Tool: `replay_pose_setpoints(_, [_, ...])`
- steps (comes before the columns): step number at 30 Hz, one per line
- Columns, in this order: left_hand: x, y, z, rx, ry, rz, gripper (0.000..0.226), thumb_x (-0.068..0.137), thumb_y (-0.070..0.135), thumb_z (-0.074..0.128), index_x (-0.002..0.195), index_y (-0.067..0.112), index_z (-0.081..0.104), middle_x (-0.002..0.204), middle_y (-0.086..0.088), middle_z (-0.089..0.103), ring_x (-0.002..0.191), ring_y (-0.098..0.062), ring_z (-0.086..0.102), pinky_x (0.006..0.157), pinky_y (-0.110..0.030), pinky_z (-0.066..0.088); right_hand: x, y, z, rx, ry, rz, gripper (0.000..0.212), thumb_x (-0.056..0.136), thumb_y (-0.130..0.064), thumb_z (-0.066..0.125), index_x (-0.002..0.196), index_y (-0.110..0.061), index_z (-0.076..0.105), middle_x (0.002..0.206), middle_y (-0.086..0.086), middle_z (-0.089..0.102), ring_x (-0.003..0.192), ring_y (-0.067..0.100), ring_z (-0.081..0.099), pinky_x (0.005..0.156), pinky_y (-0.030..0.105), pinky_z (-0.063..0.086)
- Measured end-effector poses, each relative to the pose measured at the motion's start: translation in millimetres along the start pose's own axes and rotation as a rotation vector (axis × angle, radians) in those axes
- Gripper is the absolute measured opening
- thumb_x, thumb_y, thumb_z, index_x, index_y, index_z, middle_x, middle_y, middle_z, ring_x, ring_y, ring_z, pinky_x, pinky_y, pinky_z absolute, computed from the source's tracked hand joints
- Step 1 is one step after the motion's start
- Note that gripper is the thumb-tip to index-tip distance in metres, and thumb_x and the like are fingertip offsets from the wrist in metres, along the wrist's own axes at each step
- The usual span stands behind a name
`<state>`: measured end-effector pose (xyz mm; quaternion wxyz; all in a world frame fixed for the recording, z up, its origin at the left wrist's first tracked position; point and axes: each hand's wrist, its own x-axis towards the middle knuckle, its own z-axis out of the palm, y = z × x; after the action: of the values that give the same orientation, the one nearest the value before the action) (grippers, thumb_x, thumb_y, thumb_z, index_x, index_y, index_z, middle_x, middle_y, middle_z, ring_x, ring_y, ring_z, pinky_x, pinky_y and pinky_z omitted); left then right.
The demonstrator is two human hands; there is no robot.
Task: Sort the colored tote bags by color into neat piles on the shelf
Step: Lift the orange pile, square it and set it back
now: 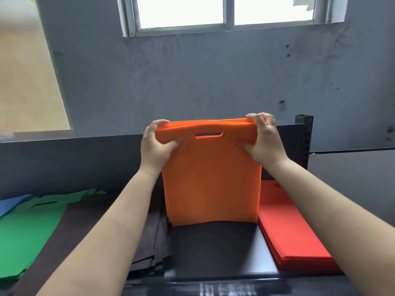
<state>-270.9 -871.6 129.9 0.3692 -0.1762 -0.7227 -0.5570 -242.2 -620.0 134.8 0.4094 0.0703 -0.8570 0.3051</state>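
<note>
A bundle of orange tote bags [211, 182] stands upright on its bottom edge on the dark shelf [213, 253], handle slot at the top. My left hand [157, 144] grips the bundle's top left corner. My right hand [264, 142] grips its top right corner. To the right lies a flat pile of red bags [292, 231]. A dark pile of black bags [154, 242] lies to the left of the orange bundle, partly under my left forearm. Further left lies a green pile [27, 231], and a blue pile [10, 204] shows at the left edge.
A dark back rail [74, 154] runs behind the shelf, with a perforated upright post [304, 137] at its right end. Behind stand a grey wall and a window [230, 11]. The shelf's front edge [224, 280] is near the bottom of the view.
</note>
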Motion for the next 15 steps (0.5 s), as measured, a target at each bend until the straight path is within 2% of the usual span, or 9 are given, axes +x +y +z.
replay_pose_setpoints(5, [3, 3, 1, -0.001, 0.038, -0.060, 0.049, 0.073, 0.014, 0.080, 0.113, 0.021, 0.055, 0.110, -0.001, 0.059, 0.097, -0.016, 0.058, 0.093, -0.040, 0.050, 2, -4, -1, 0.024, 0.045, 0.062, 0.063, 0.072, -0.009, 0.080, 0.126, -0.009, 0.048, 0.135, 0.013, 0.038, 0.108, 0.029, 0.053, 0.091, 0.031, 0.041])
replay_pose_setpoints(8, [3, 6, 1, 0.061, -0.018, -0.010, 0.060, 0.075, 0.016, 0.079, 0.127, 0.022, 0.051, 0.121, 0.003, 0.052, 0.110, -0.013, 0.051, 0.097, -0.030, 0.043, 2, -4, -2, 0.052, 0.056, 0.083, 0.059, 0.072, -0.008, 0.080, 0.121, -0.007, 0.047, 0.128, 0.012, 0.040, 0.095, 0.024, 0.050, 0.081, 0.026, 0.039])
replay_pose_setpoints(10, [7, 8, -1, 0.092, -0.017, 0.002, 0.056, 0.075, 0.020, 0.079, 0.126, 0.021, 0.054, 0.125, 0.000, 0.053, 0.113, -0.014, 0.051, 0.098, -0.030, 0.043, 0, -3, -2, 0.056, 0.057, 0.059, 0.059, 0.072, -0.009, 0.080, 0.120, -0.007, 0.046, 0.126, 0.011, 0.040, 0.090, 0.019, 0.046, 0.079, 0.025, 0.038])
replay_pose_setpoints(12, [10, 10, -4, 0.092, -0.015, -0.041, 0.051, 0.075, 0.024, 0.080, 0.121, 0.020, 0.059, 0.119, 0.000, 0.059, 0.107, -0.014, 0.056, 0.095, -0.030, 0.047, -1, -2, -3, 0.067, 0.066, 0.042, 0.058, 0.071, -0.010, 0.081, 0.118, -0.007, 0.047, 0.120, 0.006, 0.040, 0.089, 0.017, 0.045, 0.078, 0.024, 0.037])
replay_pose_setpoints(15, [12, 12, -6, 0.115, -0.034, -0.085, 0.048, 0.072, 0.028, 0.082, 0.115, 0.019, 0.062, 0.102, 0.006, 0.062, 0.094, -0.010, 0.058, 0.081, -0.017, 0.047, 1, -2, -4, 0.101, 0.077, 0.095, 0.057, 0.071, -0.014, 0.082, 0.114, -0.008, 0.046, 0.110, 0.001, 0.038, 0.088, 0.016, 0.043, 0.075, 0.024, 0.036])
